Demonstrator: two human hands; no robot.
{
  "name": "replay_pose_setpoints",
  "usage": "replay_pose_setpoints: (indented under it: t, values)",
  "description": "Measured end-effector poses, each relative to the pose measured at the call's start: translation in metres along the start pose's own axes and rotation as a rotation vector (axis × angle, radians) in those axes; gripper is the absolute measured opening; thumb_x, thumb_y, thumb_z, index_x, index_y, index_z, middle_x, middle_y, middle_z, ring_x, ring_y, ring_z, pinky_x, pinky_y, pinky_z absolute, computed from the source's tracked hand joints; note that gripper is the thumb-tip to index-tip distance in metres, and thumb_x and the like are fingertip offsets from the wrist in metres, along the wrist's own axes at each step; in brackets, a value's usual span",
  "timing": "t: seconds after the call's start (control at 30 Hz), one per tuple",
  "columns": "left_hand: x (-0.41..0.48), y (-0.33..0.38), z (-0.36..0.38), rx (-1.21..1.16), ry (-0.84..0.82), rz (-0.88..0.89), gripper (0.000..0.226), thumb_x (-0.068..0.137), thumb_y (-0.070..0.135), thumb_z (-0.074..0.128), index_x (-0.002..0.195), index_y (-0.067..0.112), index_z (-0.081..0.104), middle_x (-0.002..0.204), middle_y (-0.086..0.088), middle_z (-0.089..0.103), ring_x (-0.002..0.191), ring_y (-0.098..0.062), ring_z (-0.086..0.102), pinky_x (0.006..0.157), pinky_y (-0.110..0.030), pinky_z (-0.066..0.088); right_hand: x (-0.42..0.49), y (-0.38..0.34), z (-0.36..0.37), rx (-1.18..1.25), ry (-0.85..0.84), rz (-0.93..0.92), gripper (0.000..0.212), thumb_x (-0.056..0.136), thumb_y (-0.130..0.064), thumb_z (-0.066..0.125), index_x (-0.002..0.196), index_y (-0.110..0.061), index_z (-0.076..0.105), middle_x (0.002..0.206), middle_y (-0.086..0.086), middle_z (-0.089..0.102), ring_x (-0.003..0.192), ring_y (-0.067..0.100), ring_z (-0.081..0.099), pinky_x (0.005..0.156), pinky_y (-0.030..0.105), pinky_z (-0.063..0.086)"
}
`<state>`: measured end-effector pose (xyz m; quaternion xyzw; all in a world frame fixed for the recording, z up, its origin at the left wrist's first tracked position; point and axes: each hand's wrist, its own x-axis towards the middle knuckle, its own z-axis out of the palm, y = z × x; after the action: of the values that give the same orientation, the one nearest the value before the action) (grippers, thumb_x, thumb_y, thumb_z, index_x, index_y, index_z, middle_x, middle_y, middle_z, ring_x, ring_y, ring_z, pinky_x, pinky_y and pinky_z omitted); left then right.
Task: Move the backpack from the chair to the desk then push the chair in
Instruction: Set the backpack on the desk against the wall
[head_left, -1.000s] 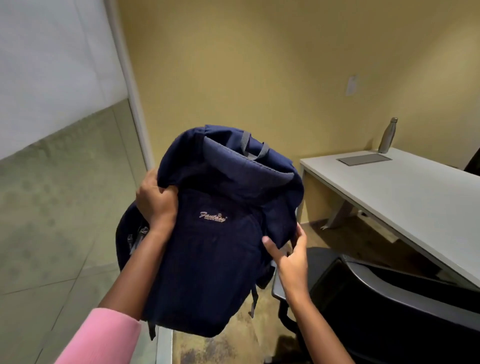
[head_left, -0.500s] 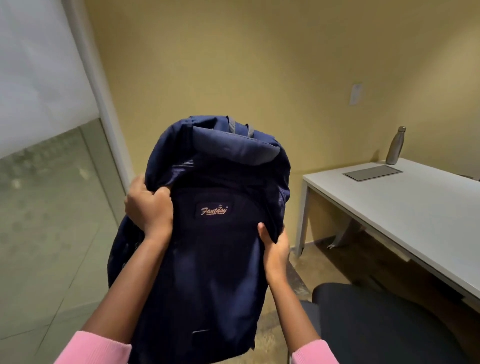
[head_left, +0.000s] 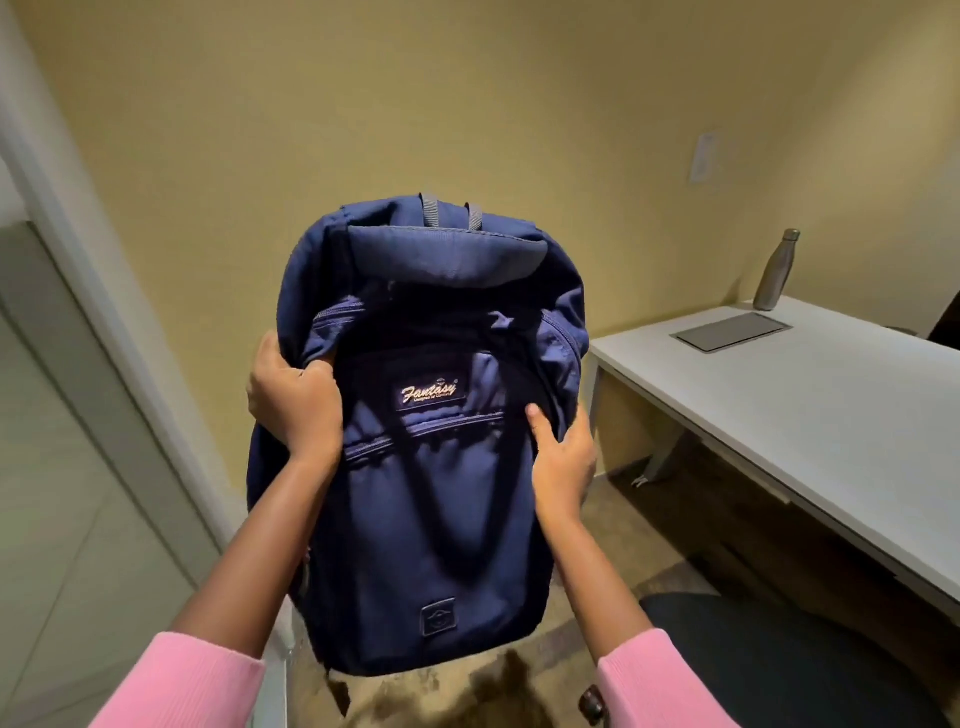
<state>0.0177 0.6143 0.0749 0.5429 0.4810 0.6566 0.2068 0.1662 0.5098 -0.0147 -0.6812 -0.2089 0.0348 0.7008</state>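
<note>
A navy blue backpack (head_left: 436, 499) with a "Fantasy" label hangs upright in the air in front of me, front side facing me. My left hand (head_left: 293, 402) grips its left edge and my right hand (head_left: 563, 457) grips its right edge, both at label height. The black chair seat (head_left: 769, 660) shows at the lower right, below and right of the bag. The white desk (head_left: 831, 415) stretches along the right side, apart from the backpack.
A steel bottle (head_left: 776, 270) and a grey flat panel (head_left: 732, 331) sit at the desk's far end. A yellow wall stands behind. A frosted glass partition (head_left: 67, 493) with a white frame runs along the left. A chair caster (head_left: 589, 704) is near the bottom.
The backpack has risen and shifted right toward the centre of view, now held upright. The view has turned, so the chair back has gone out of sight and the desk sits farther right.
</note>
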Motion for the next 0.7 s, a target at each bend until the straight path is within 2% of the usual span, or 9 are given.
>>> replay_pose_setpoints:
  t: [0.1,0.17,0.3,0.37,0.47,0.5,0.6,0.7]
  values:
    - [0.016,-0.011,0.045,-0.041,-0.052,-0.017,0.02,0.073,-0.007,0.049,0.09,-0.008,0.06,0.097,-0.033,0.064,0.087,-0.047,0.055,0.069,-0.037,0.031,0.032,0.005,0.015,-0.023,0.077,-0.031,0.046,0.084,-0.032,0.06,0.12,-0.004,0.05,0.117,0.018,0.063,0.107,0.033,0.056,0.089,0.04,0.045]
    - [0.028,-0.019,0.076,-0.059,-0.106,-0.025,0.016,0.075,-0.006,0.05,0.088,-0.009,0.058,0.094,-0.034,0.063,0.083,-0.047,0.053,0.067,-0.037,0.03,0.052,0.008,0.024,-0.035,0.146,-0.042,0.042,0.084,-0.032,0.06,0.115,-0.005,0.053,0.112,0.014,0.065,0.1,0.029,0.058,0.082,0.034,0.045]
    - [0.054,-0.041,0.139,-0.094,-0.273,-0.023,0.012,0.079,0.0,0.055,0.089,-0.007,0.057,0.091,-0.029,0.064,0.08,-0.042,0.054,0.064,-0.035,0.033,0.088,0.01,0.045,-0.051,0.286,-0.095,0.027,0.083,-0.027,0.062,0.096,-0.003,0.057,0.079,0.003,0.058,0.074,0.019,0.052,0.061,0.016,0.035]
    - [0.064,-0.049,0.169,-0.109,-0.349,-0.031,0.015,0.08,-0.001,0.055,0.092,-0.008,0.056,0.094,-0.03,0.064,0.084,-0.044,0.055,0.068,-0.037,0.038,0.106,0.013,0.053,-0.069,0.345,-0.121,0.023,0.083,-0.025,0.063,0.09,-0.004,0.057,0.076,0.0,0.057,0.069,0.016,0.052,0.055,0.011,0.035]
    - [0.07,-0.052,0.214,-0.14,-0.445,-0.041,0.021,0.08,-0.004,0.052,0.101,-0.008,0.056,0.103,-0.029,0.064,0.092,-0.044,0.057,0.077,-0.043,0.042,0.135,0.017,0.06,-0.134,0.408,-0.152,0.023,0.083,-0.027,0.063,0.089,-0.006,0.057,0.08,0.0,0.061,0.071,0.016,0.054,0.056,0.002,0.036]
    - [0.071,-0.052,0.23,-0.156,-0.477,-0.04,0.025,0.08,-0.005,0.051,0.105,-0.006,0.056,0.107,-0.027,0.064,0.095,-0.043,0.057,0.079,-0.043,0.043,0.146,0.018,0.06,-0.15,0.43,-0.159,0.023,0.083,-0.028,0.063,0.088,-0.006,0.057,0.079,0.001,0.061,0.071,0.018,0.054,0.058,0.005,0.038]
    - [0.068,-0.048,0.275,-0.223,-0.566,-0.026,0.034,0.079,-0.008,0.048,0.112,-0.003,0.055,0.112,-0.024,0.064,0.099,-0.04,0.057,0.081,-0.04,0.042,0.181,0.021,0.058,-0.161,0.504,-0.189,0.024,0.082,-0.027,0.063,0.083,-0.004,0.054,0.074,0.006,0.059,0.068,0.023,0.053,0.064,0.034,0.044]
    - [0.061,-0.04,0.321,-0.294,-0.64,0.023,0.034,0.079,-0.009,0.05,0.112,-0.003,0.054,0.11,-0.023,0.065,0.098,-0.04,0.059,0.077,-0.034,0.039,0.22,0.026,0.049,-0.186,0.593,-0.216,0.027,0.082,-0.028,0.063,0.083,-0.002,0.054,0.07,0.007,0.057,0.065,0.024,0.05,0.061,0.031,0.038]
